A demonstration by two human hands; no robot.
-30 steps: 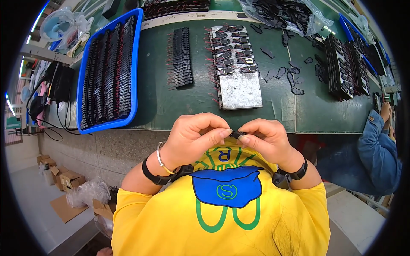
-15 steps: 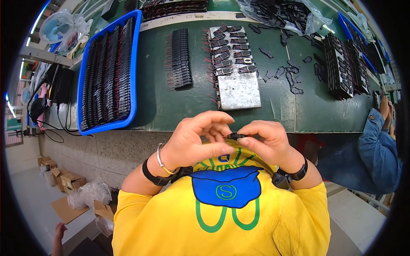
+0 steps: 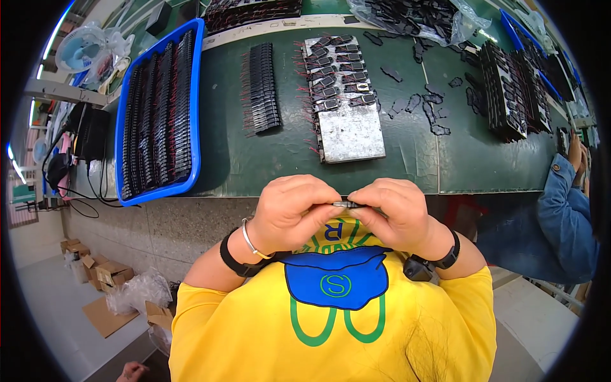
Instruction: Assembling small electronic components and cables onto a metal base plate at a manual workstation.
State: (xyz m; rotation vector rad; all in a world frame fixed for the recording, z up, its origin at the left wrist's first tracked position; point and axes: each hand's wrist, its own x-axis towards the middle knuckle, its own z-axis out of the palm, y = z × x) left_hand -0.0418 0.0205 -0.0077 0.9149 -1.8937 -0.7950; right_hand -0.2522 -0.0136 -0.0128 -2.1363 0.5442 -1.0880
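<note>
My left hand (image 3: 294,211) and my right hand (image 3: 393,209) meet just off the table's front edge. Between their pinched fingertips is a small dark part (image 3: 347,204) with a pale shiny edge; most of it is hidden by the fingers. Beyond them on the green table (image 3: 223,162) lies a grey metal plate (image 3: 351,134). Small black cased parts with red wires (image 3: 328,91) sit in two columns over its far portion. Left of the plate, a tight row of black parts with red wires (image 3: 263,89) lies on the table.
A blue tray (image 3: 198,127) packed with rows of black parts stands at the left. Loose black pieces (image 3: 436,111) are scattered right of the plate, below a plastic bag of black pieces (image 3: 414,22). Stacked loaded plates (image 3: 503,95) stand far right, near another person's sleeve (image 3: 560,197).
The left fingers, spread and loose before, have closed onto the small part. Both hands now pinch it together. The table's contents appear shifted slightly left in view.
</note>
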